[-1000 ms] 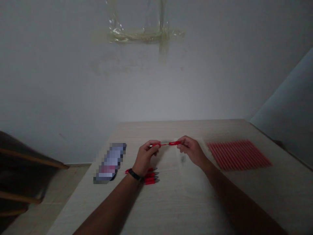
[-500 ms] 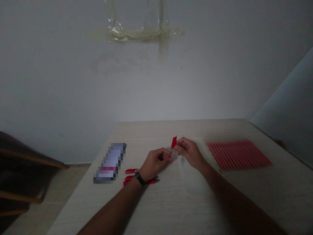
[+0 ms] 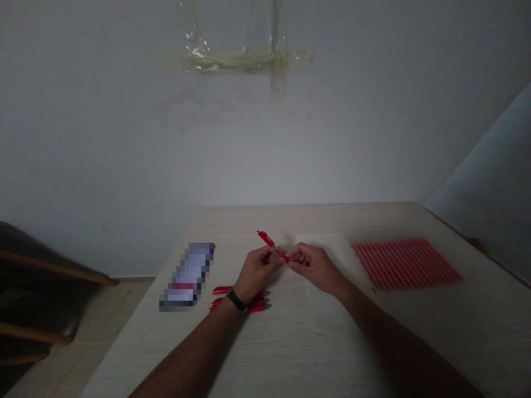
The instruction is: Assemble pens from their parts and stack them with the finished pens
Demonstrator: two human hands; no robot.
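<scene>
Above the middle of the table, both my hands meet at a red pen (image 3: 265, 238), which slants with its clip end up and to the left. My left hand (image 3: 259, 271), with a dark band on the wrist, pinches the pen's barrel. At the lower red end, the fingertips of my right hand (image 3: 313, 264) are closed on the pen too. Several red pens (image 3: 222, 289) with grey tips lie under and beside my left wrist, which partly covers them.
A pixelated phone (image 3: 186, 276) lies at the left of the pale wooden table (image 3: 265, 354). On the right is a neat row of several red sticks (image 3: 406, 263), perhaps pencils or pens. A pale sheet (image 3: 332, 309) is under my right forearm. The wall (image 3: 265, 149) stands behind.
The pen has swung from near upright, by my right fingers, to a slant toward the upper left. My left hand now grips its barrel, and my right hand has moved down to its lower end.
</scene>
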